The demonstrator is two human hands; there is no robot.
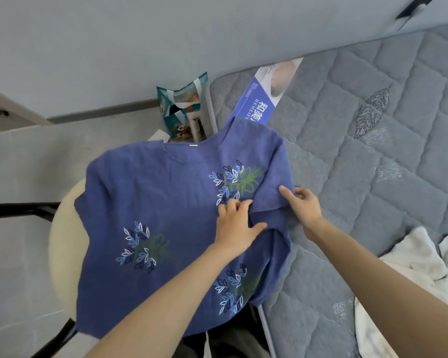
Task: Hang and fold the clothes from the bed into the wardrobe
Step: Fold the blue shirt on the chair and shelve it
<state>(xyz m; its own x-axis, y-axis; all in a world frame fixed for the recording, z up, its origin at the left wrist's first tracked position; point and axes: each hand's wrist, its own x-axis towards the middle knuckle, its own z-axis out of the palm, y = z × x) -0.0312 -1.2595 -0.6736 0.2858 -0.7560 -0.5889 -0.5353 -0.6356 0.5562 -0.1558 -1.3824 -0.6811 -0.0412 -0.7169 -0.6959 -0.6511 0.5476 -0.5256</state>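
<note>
Left hand [236, 223] presses crinkled blue shirt [153, 202]; right hand [304, 204] pinches its sleeve [268, 198].

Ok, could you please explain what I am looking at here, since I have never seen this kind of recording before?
There is no machine here: a person wears a camera on the head, so this single picture looks down along both bare arms. The left hand rests on a blue shirt with stitched leaves, next to its folded-in sleeve. The right hand pinches that sleeve's edge. The shirt lies spread partly over a pale round stool and partly over the grey quilted mattress. White clothes lie on the mattress at the lower right, and a printed bag stands on the floor beside the bed.
</note>
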